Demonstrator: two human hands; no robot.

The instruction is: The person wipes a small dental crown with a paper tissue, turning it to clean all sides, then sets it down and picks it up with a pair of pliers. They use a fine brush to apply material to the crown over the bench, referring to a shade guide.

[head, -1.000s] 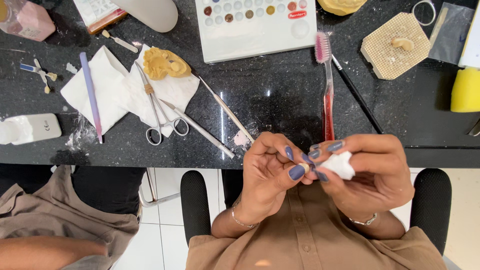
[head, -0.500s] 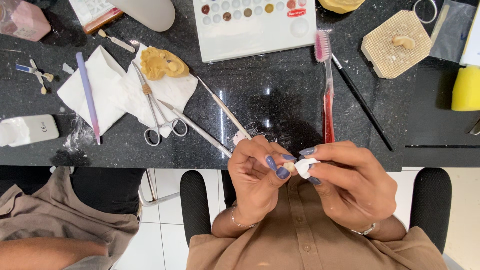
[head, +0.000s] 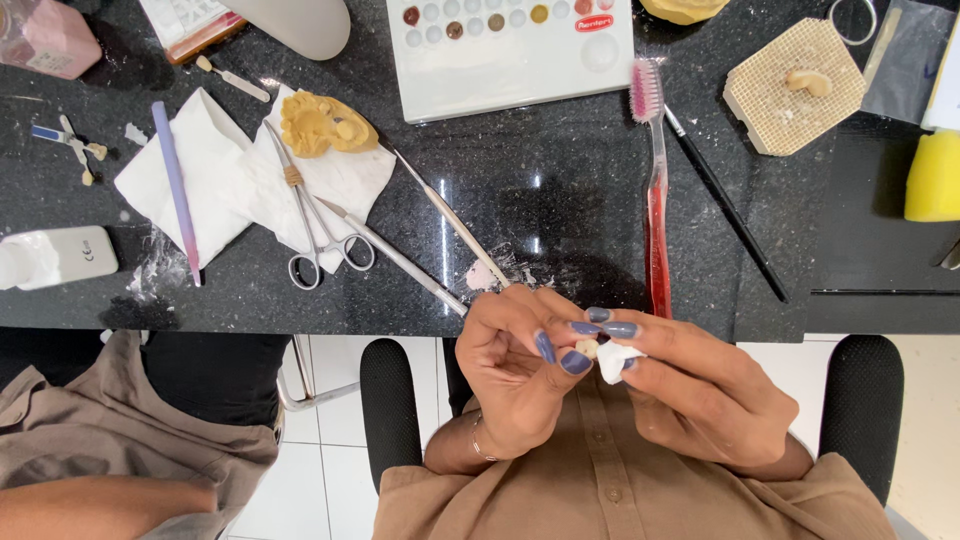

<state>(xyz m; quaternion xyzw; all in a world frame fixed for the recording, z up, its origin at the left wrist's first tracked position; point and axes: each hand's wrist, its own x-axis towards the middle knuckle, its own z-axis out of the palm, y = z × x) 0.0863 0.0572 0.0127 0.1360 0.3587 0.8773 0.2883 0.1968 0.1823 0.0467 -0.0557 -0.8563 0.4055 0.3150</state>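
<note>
Palette (head: 510, 70), white, at the far edge of the table (head: 560, 210): a row of small round wells holds dabs of brown, grey and tan; one larger well toward its right end looks bare. Its far edge is cut off by the frame.

Honeycomb pad (head: 780, 95), right of the palette, carries one small pale tooth-like piece (head: 808, 82). Pink bottle (head: 48, 40) at far left — contents not discernible, top cut off.

Tissue (head: 215, 180) on the left bears a yellow cast (head: 322, 124), a lilac stick (head: 176, 190) and scissor-handled forceps (head: 315, 215). Two thin metal probes (head: 445, 225) lie slanted beside it. Red toothbrush (head: 655, 200) with pink bristles lies lengthwise right of centre; a black brush (head: 725, 205) lies just beside it, slanted. Yellow sponge (head: 935, 175) at right edge, partly out of frame.

Hands are below the table edge, over the lap. Left hand (head: 515, 375) and right hand (head: 700, 390) meet fingertip to fingertip. Between them: a small cream piece (head: 587, 348) and a white wad (head: 612, 362). Left fingers are curled closed, thumb and forefinger pinching the piece; right fingers are closed around the wad, pressing it against the piece. The piece is mostly hidden by fingertips — shape cannot be made out.

Lower left: another person's sleeve (head: 110, 440) and forearm, cut off by the frame.
</note>
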